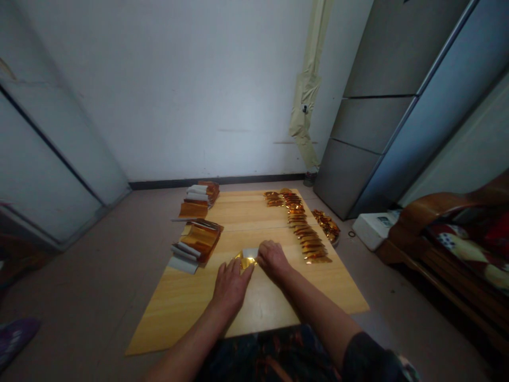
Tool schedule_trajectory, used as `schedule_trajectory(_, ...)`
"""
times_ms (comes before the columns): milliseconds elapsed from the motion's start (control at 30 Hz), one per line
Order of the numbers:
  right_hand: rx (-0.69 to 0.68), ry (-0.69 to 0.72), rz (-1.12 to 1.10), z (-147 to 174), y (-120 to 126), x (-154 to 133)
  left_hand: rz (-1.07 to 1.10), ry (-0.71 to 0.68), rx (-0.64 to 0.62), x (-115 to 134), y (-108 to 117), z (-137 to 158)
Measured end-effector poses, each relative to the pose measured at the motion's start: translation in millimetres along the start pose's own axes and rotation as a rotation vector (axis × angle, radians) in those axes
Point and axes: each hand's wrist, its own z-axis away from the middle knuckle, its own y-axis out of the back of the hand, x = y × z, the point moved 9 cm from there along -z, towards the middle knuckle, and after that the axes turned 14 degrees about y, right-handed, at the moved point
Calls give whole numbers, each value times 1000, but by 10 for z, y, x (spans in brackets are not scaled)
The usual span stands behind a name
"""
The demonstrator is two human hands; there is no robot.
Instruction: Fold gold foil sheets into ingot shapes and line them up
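Head view: shiny gold foil [247,262] between both hands [231,286] [274,260], smooth wooden board [254,310].

Dim room, soft light, wide-angle warp

Brightest mid-wall [191,101]; corners fall dark. Light source can't be told. Pale glare on tabletop [260,313], hard glints on gold foil [247,262]. Bench [409,233] underside in deep shadow. Edges stretched; shoe [16,339] smeared. Fine detail soft.

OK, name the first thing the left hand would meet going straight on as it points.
The left hand would probably meet the gold paper first; its fingers seem to touch it.
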Motion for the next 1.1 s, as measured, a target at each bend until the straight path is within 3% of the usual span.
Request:
schedule_trajectory(300,109,-37,-177,13,2,140,5,47,-12,20,24,-9)
schedule_trajectory(867,131,-141,-240,0,-33,264,23,76,-47,44,108,-19)
schedule_trajectory(1100,102,-126,-155,28,24,142,63,86,13,35,162,-52)
